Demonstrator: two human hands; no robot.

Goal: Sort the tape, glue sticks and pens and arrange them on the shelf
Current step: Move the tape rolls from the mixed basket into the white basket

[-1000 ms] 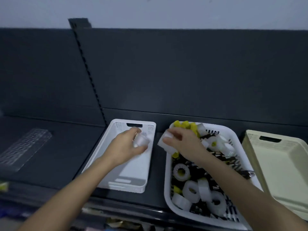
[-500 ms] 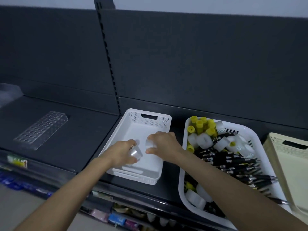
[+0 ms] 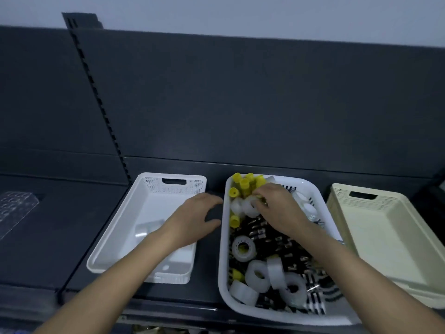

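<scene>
Right hand (image 3: 279, 208): fingers curled onto a tape roll (image 3: 249, 208) in the mixed basket (image 3: 222, 249), beside glue sticks (image 3: 244, 184) | left hand (image 3: 195, 220): loosely curled, empty, over the shelf (image 3: 209, 261) | tape roll: likely light, stiff, slick; best pinched across its rim

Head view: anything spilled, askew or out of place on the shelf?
Nothing is spilled. The middle white basket seems to overhang the front edge of the shelf with its near rim, unlike its neighbours. Inside it, tape rolls, yellow-capped glue sticks and pens lie jumbled, not yet sorted.
</scene>
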